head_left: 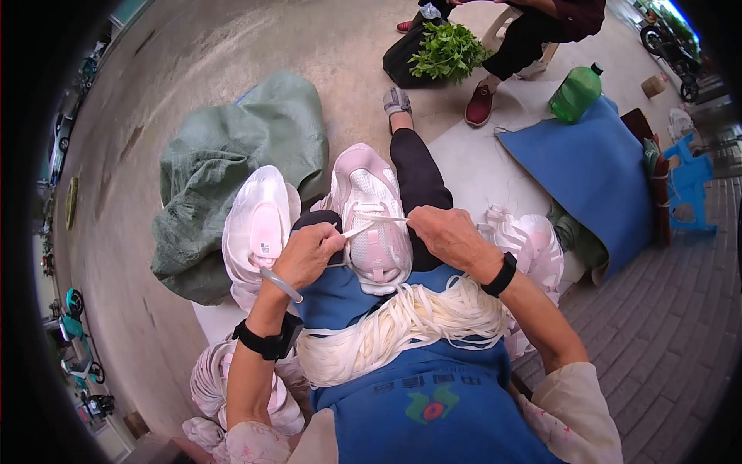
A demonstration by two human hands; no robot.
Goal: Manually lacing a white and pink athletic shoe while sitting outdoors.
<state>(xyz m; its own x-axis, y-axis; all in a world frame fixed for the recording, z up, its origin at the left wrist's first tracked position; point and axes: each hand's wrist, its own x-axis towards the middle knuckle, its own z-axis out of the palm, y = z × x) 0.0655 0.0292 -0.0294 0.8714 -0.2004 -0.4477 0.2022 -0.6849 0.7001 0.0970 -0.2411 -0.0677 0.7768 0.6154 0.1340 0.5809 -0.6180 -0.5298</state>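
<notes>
A pink-and-white sneaker [369, 251] rests between my thighs, its toe pointing away from me. Above its throat a flat white shoelace [386, 219] stretches from side to side. My left hand [309, 254] is closed, pinching one end of the lace between thumb and fingers. The other end is gripped in my right hand [448, 238], its fingers curled with the knuckles up. A thick bundle of cream laces [402, 329] lies across my lap on the blue apron [433, 387]. More pink-and-white shoes [264, 224] are stacked beside my left hand.
Further shoes [537, 251] stand by my right arm, and others [212, 379] at lower left. A green woven sack [239, 147] lies at far left. A blue sheet [580, 170] and green bottle [576, 94] are at right. Leafy greens [448, 52] sit before a seated person [533, 46].
</notes>
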